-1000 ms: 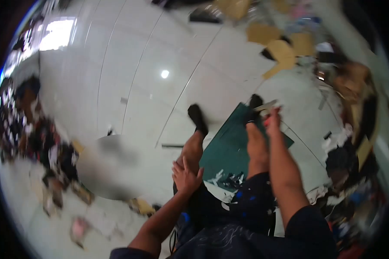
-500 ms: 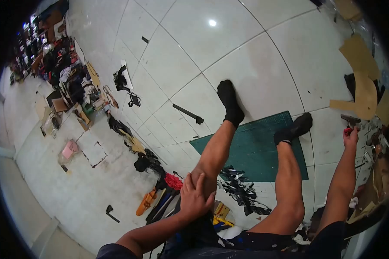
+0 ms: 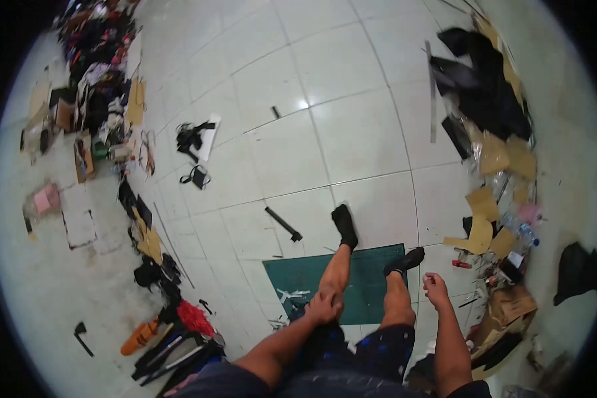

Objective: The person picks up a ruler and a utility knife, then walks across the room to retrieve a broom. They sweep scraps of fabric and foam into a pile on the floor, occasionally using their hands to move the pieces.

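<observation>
My left hand (image 3: 324, 307) rests on my left knee, fingers laid over it, with no tool in it. To the right of my right leg, my right hand (image 3: 436, 290) is in the air above the floor, its fingers loosely bent and apart, and I see nothing in it. A red-handled tool (image 3: 462, 264) lies on the floor a little beyond that hand; its kind is too small to tell. Under my feet is a green cutting mat (image 3: 371, 292), with pale and dark scraps on its left part.
Brown cardboard pieces (image 3: 482, 202) and black material (image 3: 484, 93) line the right side. A dark strip (image 3: 283, 223) lies on the tiles ahead. Left stand a red cloth (image 3: 195, 318), an orange object (image 3: 139, 337) and a large heap of goods (image 3: 99, 60).
My right hand has let go of the red-handled tool and drawn back left from it. My left hand stays on the knee. The view has turned and lifted, showing more of the right side.
</observation>
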`<state>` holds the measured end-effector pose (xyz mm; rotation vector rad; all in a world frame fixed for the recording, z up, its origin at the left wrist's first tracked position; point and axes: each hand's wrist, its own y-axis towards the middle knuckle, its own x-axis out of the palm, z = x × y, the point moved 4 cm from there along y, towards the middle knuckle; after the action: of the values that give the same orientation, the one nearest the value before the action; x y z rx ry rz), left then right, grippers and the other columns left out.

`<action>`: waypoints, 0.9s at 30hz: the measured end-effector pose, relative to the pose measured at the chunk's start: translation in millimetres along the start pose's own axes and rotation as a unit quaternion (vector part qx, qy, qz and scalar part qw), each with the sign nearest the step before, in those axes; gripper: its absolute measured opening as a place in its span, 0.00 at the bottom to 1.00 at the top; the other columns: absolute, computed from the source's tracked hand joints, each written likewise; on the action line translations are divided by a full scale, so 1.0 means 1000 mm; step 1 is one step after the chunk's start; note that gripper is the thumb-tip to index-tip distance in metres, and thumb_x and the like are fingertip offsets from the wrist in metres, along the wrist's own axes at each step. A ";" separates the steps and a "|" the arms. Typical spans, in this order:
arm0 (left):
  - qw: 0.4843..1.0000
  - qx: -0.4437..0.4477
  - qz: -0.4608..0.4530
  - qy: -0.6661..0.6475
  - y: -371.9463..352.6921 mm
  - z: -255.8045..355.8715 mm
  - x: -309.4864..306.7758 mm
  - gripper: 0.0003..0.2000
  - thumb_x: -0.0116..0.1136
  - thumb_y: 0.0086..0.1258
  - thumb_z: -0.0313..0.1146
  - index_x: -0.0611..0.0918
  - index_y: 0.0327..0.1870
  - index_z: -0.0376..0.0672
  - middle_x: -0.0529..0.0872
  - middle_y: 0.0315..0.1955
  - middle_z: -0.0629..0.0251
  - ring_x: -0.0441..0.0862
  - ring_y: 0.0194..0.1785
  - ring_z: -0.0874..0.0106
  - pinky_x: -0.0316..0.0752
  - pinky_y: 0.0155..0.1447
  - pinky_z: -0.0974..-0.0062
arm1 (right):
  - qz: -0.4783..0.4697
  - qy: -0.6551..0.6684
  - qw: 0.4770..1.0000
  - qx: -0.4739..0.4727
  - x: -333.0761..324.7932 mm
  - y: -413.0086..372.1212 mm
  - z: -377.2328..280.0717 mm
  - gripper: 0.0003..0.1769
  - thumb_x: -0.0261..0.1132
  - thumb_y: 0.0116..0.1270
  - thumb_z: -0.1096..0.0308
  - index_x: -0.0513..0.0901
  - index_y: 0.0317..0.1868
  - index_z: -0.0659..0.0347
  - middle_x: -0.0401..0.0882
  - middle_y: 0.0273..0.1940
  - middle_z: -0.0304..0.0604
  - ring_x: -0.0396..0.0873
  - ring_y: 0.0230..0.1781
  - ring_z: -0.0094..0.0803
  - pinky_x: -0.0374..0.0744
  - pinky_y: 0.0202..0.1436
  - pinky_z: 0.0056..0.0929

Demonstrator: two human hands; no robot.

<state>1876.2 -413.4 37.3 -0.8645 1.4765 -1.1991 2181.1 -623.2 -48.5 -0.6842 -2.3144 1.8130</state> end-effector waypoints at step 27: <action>0.845 -0.035 0.291 -0.448 0.001 -0.262 -0.446 0.16 0.54 0.60 0.46 0.81 0.31 0.40 0.81 0.20 0.59 0.77 0.23 0.65 0.73 0.34 0.61 | 0.282 -0.286 0.888 -0.224 -0.064 0.062 -0.765 0.18 0.55 0.60 0.62 0.73 0.44 0.67 0.75 0.42 0.56 0.73 0.44 0.42 0.73 0.45 0.39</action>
<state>1729.3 68.7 152.5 -0.7730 0.8757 -0.1941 2534.6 41.7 113.2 -1.1031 -3.2674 1.8829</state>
